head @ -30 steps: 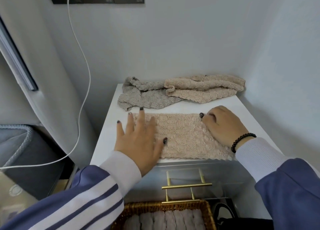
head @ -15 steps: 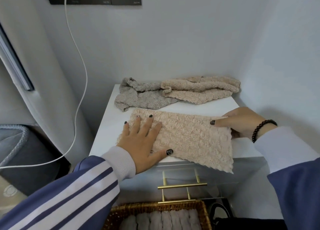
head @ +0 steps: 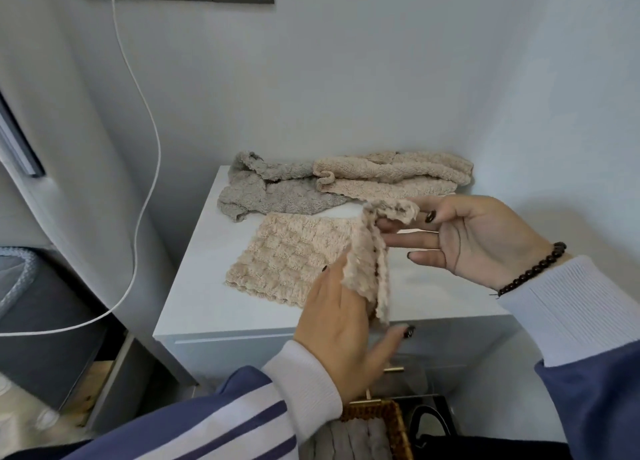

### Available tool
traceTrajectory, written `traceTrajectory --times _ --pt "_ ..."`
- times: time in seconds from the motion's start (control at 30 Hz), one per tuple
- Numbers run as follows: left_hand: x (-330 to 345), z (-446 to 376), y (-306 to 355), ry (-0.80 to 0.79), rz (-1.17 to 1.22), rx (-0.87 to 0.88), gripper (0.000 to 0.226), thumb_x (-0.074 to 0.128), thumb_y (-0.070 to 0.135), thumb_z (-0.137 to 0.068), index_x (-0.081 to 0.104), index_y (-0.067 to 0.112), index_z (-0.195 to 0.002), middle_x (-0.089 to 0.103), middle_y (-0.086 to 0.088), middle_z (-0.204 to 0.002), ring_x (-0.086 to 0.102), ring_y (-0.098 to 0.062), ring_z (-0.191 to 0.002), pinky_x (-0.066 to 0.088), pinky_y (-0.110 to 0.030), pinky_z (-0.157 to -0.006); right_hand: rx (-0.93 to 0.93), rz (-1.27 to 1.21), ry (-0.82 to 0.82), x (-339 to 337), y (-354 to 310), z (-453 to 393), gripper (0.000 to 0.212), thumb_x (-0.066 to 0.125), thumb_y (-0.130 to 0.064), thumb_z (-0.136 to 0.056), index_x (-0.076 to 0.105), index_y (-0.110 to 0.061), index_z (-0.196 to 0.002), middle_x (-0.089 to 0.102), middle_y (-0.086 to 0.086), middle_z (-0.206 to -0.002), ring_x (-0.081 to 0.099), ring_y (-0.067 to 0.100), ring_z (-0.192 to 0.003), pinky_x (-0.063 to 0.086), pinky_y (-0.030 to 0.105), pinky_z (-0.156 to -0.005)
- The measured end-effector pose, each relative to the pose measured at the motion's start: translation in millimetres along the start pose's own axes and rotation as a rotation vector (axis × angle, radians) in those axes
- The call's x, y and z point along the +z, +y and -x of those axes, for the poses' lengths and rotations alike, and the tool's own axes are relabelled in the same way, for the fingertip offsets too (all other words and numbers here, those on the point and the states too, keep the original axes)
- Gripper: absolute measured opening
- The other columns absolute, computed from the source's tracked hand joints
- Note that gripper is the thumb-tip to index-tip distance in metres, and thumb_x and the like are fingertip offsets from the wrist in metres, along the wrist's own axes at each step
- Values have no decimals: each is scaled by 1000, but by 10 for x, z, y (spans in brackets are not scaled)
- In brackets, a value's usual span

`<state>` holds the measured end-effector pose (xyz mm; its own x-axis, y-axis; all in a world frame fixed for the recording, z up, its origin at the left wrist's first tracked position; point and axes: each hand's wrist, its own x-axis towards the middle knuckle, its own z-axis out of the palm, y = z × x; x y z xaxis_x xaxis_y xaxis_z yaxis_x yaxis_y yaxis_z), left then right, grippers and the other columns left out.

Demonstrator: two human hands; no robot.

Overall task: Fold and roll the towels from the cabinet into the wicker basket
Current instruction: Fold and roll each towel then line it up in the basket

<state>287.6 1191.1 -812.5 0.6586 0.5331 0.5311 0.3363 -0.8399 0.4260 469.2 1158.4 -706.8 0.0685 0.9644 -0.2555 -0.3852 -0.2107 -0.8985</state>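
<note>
Pinching the beige towel [head: 298,262] at its raised right edge, my right hand [head: 485,241] holds the top corner between thumb and fingertips while my left hand [head: 341,328] grips the lower corner; the towel's other half lies flat on the white cabinet [head: 194,286]. Head view only: I judge the thin pinch could slip and the fold land crooked, or the flat half could drag towards the edge. Half a second ago the towel lay spread, my left palm pressing it; now the edge is lifted.
</note>
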Motion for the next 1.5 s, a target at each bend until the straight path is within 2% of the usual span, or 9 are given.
traceTrajectory --times 0.17,0.33,0.47,0.6,0.7,0.8,0.9,1.1,1.5 --pt "-141 -214 -15 52 282 -39 45 47 28 -90 50 13 -132 55 0 -126 51 -15 -118 44 -34 -100 -118 295 78 -19 24 42 23 60 1 -76 63 0 -99 72 12 -85 70 18 -64 52 19 -46" --pt "-188 -198 -111 154 375 66 59 59 -7 -74 52 18 -127 57 5 -131 51 -11 -126 43 -30 -104 -227 451 201 -117 -19 41 18 84 -19 -54 75 -16 -70 61 -3 -64 47 12 -61 36 23 -57" --pt "-357 -214 -87 241 492 18 25 63 13 -80 66 15 -105 68 9 -104 64 -6 -93 51 -21 -76 -323 481 195 -177 -3 28 64 89 -57 -32 77 -21 -83 72 -3 -86 64 8 -80 48 19 -71" --pt "-520 -212 -105 294 575 -123 12 62 25 -76 66 26 -87 66 8 -78 58 -5 -68 48 -21 -58 -494 559 164 -4 33 67 53 81 -24 -60 65 -23 -111 57 13 -123 62 8 -75 53 21 -78" --pt "-605 -164 -126 303 621 -237 24 63 34 -75 65 12 -85 63 -7 -69 58 -22 -60 50 -35 -51 -565 670 82 141 78 77 49 78 -12 -67 59 -17 -112 53 8 -123 56 3 -63 56 26 -78" --pt "-666 -130 -129 297 677 -298 15 72 34 -81 70 22 -90 71 4 -78 66 -13 -75 56 -30 -63 -613 793 114 167 152 49 53 78 -5 -72 55 -27 -115 54 0 -123 58 27 -64 55 41 -74" --pt "-717 -100 -145 278 757 -332 24 69 27 -75 67 30 -98 71 23 -94 66 2 -92 52 -14 -75 -715 830 163 196 177 41 67 77 -8 -71 48 -46 -118 52 -11 -125 58 10 -67 52 32 -79" --pt "-767 -65 -189 256 790 -342 25 73 23 -75 68 28 -99 72 18 -98 68 -4 -96 54 -19 -78 -807 985 116 284 205 61 34 70 -28 -73 59 -34 -105 53 -8 -127 51 18 -121 52 45 -89" --pt "-722 -54 -216 221 776 -350 24 71 30 -69 70 25 -93 74 15 -91 69 -4 -89 54 -18 -73 -758 988 101 234 178 84 7 69 -28 -75 71 -27 -82 62 -12 -117 62 14 -102 54 28 -82"
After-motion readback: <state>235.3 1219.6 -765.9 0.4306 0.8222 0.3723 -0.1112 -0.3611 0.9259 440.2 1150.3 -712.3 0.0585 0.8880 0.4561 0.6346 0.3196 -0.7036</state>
